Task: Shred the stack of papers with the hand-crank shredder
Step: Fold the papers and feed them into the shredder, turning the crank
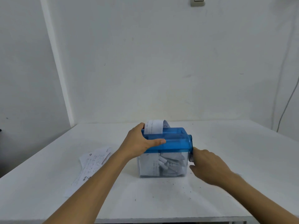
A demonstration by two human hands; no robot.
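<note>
Holding the shredder (174, 139) at mid-frame with the left hand (139, 141), thumb laid straight along the near edge of the blue top, fingers curled over its far left corner. Gripping the crank (191, 151) on the shredder's right end with the right hand (208, 165), fingers bent round a blurred knob low on that side; cannot tell how tightly. Standing upright in the top slot, just beside the left fingers and curling back at its upper end: a printed sheet (154, 126). Showing through the clear bin (139, 168) under the blue top: grey-white shreds (169, 165) filling most of it. Lying flat left of centre, partly hidden by the left forearm: the stack (93, 160) of printed papers, near the shredder but apart from it. Resting all on a white table (242, 151) flecked with dark specks in front of the bin. Backed by a white wall (145, 62), with a switch (197, 1) at the top edge right of centre and a cable (288, 101) hanging down the far right
</note>
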